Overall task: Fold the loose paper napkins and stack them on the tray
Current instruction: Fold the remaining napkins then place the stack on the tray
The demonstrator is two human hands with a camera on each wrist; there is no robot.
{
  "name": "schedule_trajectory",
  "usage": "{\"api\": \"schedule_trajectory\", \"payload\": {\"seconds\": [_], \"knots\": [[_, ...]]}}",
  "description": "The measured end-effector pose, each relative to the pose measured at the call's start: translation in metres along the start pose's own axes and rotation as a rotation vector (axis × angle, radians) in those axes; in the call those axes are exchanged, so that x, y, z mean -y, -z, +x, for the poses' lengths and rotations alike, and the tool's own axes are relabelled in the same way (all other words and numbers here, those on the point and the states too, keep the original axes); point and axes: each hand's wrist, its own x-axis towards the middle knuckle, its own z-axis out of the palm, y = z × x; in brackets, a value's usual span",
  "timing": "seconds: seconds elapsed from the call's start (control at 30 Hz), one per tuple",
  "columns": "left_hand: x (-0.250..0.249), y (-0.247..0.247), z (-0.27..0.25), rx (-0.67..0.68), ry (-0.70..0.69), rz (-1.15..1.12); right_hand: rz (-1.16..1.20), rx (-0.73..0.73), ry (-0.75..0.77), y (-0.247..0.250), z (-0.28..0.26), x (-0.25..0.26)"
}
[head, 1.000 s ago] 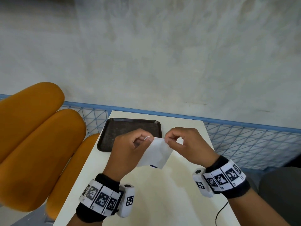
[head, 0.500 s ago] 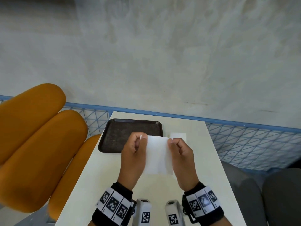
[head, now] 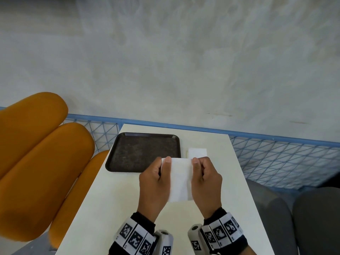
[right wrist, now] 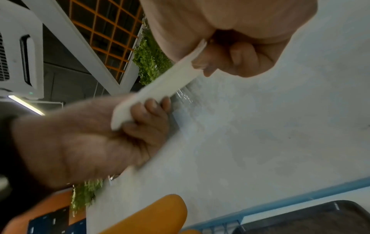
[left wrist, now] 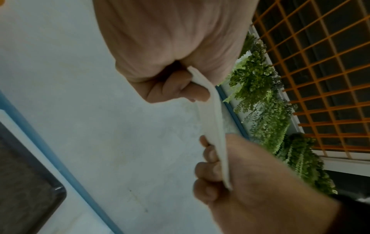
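Observation:
A white paper napkin (head: 181, 178) is held up between both hands above the white table (head: 114, 196). My left hand (head: 156, 178) pinches its left edge, thumb on top and fingers curled behind. My right hand (head: 206, 178) pinches its right edge the same way. The left wrist view has the napkin (left wrist: 217, 120) edge-on, stretched between the two hands, and so does the right wrist view, where the napkin (right wrist: 164, 85) runs between them. The dark tray (head: 143, 151) lies just beyond my left hand with nothing on it. Another white napkin (head: 197, 152) lies on the table right of the tray.
Orange padded seats (head: 42, 162) stand to the left of the table. A blue mesh railing (head: 276, 153) runs along the table's far and right sides, with a grey wall behind. A dark grey seat (head: 309, 218) is at the lower right.
Both hands drew back toward me and turned thumbs-up, spreading the napkin flat between them. The second napkin beside the tray came into sight from behind the right hand.

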Motion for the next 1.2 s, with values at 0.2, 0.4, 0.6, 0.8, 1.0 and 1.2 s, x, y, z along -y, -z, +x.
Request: {"api": "schedule_trajectory", "payload": {"seconds": [0.2,0.4,0.6,0.8,1.0,1.2], "knots": [[0.008,-0.022,0.005,0.002,-0.037,0.084,0.031,-0.036,0.058,0.009,0.007,-0.01],[-0.001,-0.053,0.011,-0.015,-0.116,0.11,0.011,0.013,-0.123,0.005,0.022,-0.051],[0.026,-0.098,0.021,0.077,0.038,0.161,0.046,0.05,-0.218,0.018,0.038,-0.08],[0.038,-0.133,0.038,0.152,0.232,0.168,0.184,0.413,-0.447,0.029,0.05,-0.137],[0.071,-0.164,0.068,0.199,0.518,0.045,0.226,0.459,-0.638,0.016,0.094,-0.194],[0.123,-0.19,0.107,0.274,0.712,0.077,0.107,0.434,-0.637,-0.032,0.162,-0.251]]}}
